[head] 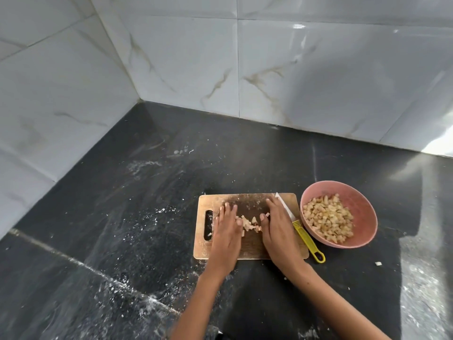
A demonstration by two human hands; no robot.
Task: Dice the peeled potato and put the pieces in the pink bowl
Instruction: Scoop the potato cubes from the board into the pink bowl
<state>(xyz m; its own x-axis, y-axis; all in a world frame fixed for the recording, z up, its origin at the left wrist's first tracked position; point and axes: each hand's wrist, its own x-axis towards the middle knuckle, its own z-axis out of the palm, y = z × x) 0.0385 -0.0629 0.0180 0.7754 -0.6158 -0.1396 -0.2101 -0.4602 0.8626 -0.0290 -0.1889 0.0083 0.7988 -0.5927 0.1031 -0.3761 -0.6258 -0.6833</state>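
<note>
A small heap of diced potato pieces lies in the middle of the wooden cutting board. My left hand rests flat on the board at the heap's left side, and my right hand rests flat at its right side; both touch the pieces with fingers extended and hold nothing. A knife with a white blade and yellow handle lies on the board's right edge, beside my right hand. The pink bowl stands right of the board and holds several potato cubes.
The board sits on a black stone counter dusted with white specks. White marble-tiled walls meet in a corner behind. A stray potato piece lies on the counter in front of the bowl.
</note>
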